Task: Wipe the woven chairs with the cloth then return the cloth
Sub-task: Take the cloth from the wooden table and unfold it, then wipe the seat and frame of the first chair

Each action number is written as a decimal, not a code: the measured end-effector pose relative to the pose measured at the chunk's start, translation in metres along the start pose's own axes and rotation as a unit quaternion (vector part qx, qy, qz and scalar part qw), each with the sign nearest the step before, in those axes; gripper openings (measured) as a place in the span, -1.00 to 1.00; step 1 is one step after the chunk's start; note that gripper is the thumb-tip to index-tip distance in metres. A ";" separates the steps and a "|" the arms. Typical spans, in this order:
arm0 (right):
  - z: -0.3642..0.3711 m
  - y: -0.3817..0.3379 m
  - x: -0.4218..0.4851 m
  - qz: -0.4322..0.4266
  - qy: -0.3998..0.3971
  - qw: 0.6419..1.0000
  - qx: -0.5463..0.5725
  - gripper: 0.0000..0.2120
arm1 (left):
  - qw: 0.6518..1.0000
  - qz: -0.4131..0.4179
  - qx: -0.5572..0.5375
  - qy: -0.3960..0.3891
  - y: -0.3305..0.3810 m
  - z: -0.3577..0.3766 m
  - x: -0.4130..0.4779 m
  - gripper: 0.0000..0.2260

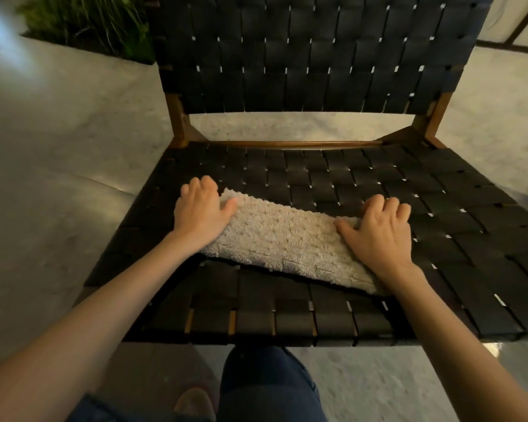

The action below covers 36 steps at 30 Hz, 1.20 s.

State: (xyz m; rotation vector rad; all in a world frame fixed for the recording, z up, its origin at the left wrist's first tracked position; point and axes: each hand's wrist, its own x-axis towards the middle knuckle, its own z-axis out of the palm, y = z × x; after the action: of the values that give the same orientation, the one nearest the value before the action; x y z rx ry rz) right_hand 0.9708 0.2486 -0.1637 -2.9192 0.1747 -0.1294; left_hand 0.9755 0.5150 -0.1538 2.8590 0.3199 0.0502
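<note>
A folded beige cloth [282,239] lies on the black woven chair [333,184] seat. The left hand [200,213] and right hand [378,231] press its ends, fingers curled over the far edge, gripping it.

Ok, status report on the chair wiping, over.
Left hand and right hand both gripping cloth ends. Cloth stretched flat on woven seat. Nothing in the way.
</note>
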 end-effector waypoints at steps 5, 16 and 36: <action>-0.017 -0.002 -0.012 0.034 -0.100 0.994 -0.008 -0.29 | 0.994 -0.061 0.071 -0.063 -0.011 -0.013 -0.017 -0.47; -0.037 -0.020 -0.035 -0.010 -0.140 0.990 -0.024 -0.49 | 0.993 -0.038 -0.020 -0.111 -0.009 -0.029 -0.050 -0.66; -0.041 -0.150 -0.040 -0.215 -0.290 0.863 0.354 -0.62 | 0.998 -0.050 -0.011 -0.021 -0.074 -0.065 -0.083 -0.84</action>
State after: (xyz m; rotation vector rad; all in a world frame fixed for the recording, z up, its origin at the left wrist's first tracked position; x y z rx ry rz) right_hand 0.9437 0.3904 -0.0941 -2.0833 -0.5148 0.5079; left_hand 0.8749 0.5825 -0.1112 2.8126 0.4515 -0.0247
